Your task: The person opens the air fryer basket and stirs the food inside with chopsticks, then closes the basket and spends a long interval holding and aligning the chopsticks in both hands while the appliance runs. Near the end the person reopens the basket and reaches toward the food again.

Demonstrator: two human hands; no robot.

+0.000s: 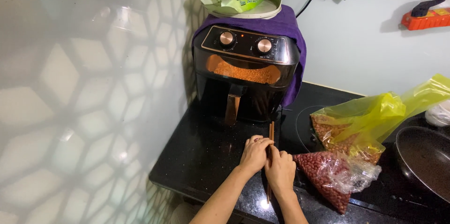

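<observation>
Risk: wooden chopsticks (pixel 271 132) could roll or slip off glossy black counter (pixel 201 158), or poke clear bag of red peanuts (pixel 328 177) just right, spilling nuts. Chopsticks lie between both hands, tips pointing far toward black air fryer (pixel 246 71). Left hand (pixel 254 154) and right hand (pixel 280 172) together, fingers curled onto sticks.

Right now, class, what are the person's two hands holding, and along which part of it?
Both hands, left hand and right hand, grip a pair of long brown wooden chopsticks around the middle; both ends stick out.
</observation>
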